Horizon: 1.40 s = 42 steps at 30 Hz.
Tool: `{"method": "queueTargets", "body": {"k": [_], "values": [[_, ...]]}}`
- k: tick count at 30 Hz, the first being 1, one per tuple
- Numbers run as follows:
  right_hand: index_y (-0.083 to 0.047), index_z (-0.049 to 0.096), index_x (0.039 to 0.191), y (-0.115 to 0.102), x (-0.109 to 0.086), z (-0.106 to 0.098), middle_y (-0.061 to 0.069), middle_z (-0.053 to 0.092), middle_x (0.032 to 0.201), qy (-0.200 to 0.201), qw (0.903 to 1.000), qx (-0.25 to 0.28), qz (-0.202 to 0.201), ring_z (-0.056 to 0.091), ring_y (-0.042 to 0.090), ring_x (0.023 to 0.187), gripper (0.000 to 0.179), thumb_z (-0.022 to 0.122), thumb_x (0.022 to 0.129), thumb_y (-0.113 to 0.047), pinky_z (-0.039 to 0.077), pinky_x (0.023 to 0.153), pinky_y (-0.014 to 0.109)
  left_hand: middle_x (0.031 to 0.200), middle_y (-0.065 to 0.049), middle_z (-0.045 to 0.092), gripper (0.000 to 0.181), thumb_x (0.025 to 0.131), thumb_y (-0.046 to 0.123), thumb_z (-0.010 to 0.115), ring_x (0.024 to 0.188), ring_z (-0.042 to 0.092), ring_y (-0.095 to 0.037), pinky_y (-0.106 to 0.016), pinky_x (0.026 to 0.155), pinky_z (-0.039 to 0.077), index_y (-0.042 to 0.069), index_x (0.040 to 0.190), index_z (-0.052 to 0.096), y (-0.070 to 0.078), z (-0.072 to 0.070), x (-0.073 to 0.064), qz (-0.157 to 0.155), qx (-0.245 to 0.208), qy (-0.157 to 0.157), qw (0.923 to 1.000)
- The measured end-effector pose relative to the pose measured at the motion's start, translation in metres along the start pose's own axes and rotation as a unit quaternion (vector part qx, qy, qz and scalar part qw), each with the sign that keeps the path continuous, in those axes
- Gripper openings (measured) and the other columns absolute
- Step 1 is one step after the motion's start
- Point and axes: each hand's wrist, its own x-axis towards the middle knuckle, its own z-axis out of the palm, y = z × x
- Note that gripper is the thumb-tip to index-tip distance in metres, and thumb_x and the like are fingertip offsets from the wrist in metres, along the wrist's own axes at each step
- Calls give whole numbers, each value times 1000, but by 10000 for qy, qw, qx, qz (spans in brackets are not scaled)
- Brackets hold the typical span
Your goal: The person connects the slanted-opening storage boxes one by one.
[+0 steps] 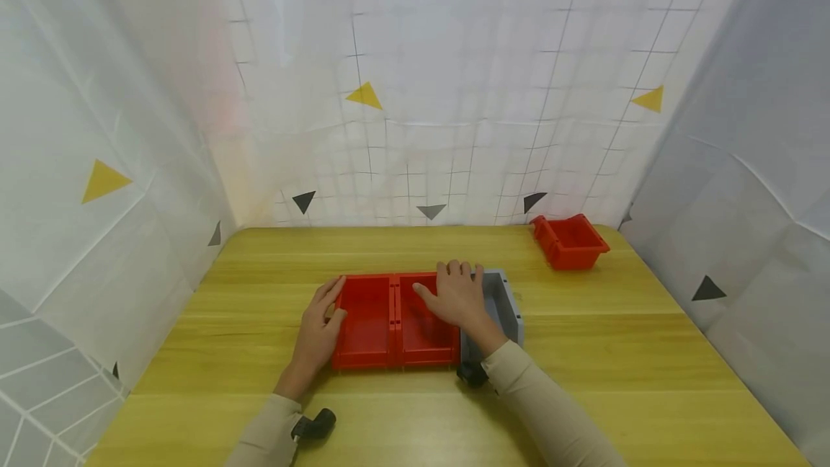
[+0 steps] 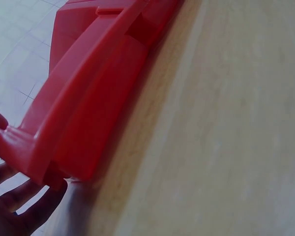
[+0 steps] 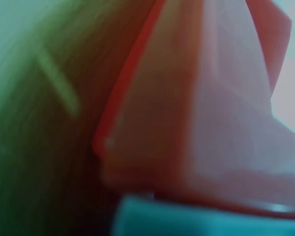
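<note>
Two red plastic bins stand side by side on the table, the left red bin [image 1: 365, 319] touching the middle red bin [image 1: 424, 341]. A grey bin [image 1: 502, 305] adjoins them on the right. My left hand [image 1: 319, 334] grips the outer left wall of the left red bin, its thumb at the rim. In the left wrist view, its fingers [image 2: 42, 204] come round the red rim's corner from below. My right hand [image 1: 459, 298] lies over where the middle red bin and grey bin meet, fingers at the far rim, thumb spread over the red bin. The right wrist view is blurred.
Another red bin [image 1: 573, 243] stands apart at the table's back right. The wooden table [image 1: 402, 416] reaches white sheet walls [image 1: 428, 157] at the back and sides. Black wrist-worn devices [image 1: 314, 425] stick out by both sleeves.
</note>
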Motion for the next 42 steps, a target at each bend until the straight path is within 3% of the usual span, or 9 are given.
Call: {"method": "queueTargets", "body": {"k": [14, 22, 29, 35, 42], "values": [[4, 50, 148, 4, 1, 2, 25, 49, 145, 65, 9987, 507, -21, 36, 47, 135, 78, 56, 100, -57, 8, 114, 69, 159, -11, 43, 60, 100, -2, 52, 135, 51, -31, -45, 87, 56, 13, 158, 47, -2, -1, 1, 36, -1, -4, 10000], [3, 48, 150, 4, -1, 5, 25, 47, 147, -85, 9993, 371, 15, 35, 47, 137, 81, 56, 99, -59, 8, 114, 68, 159, -14, 43, 60, 100, -2, 52, 138, 47, -32, -51, 91, 54, 13, 158, 48, -2, 1, -3, -79, 26, -7, 10000], [3, 47, 151, 4, 2, 1, 26, 45, 148, -135, 9993, 347, -31, 33, 47, 138, 83, 56, 99, -60, 6, 115, 69, 160, -8, 42, 59, 101, 1, 51, 139, 46, -29, -45, 87, 54, 16, 159, 47, -1, 1, 0, -91, 96, -24, 9999], [1, 41, 156, 4, 5, -2, 27, 43, 150, -138, 9992, 337, -158, 33, 48, 140, 87, 55, 99, -63, 4, 114, 71, 160, -8, 42, 59, 102, 2, 51, 142, 43, -30, -48, 90, 52, 16, 159, 46, -1, 0, 2, -71, 28, -28, 10000], [-1, 43, 156, 4, 3, -1, 27, 41, 153, -199, 9984, 517, -138, 32, 49, 141, 84, 59, 97, -60, 2, 114, 72, 158, -7, 45, 61, 101, 1, 52, 137, 48, -28, -37, 82, 53, 20, 159, 47, -2, -1, 0, -125, 11, -85, 9999]]}}
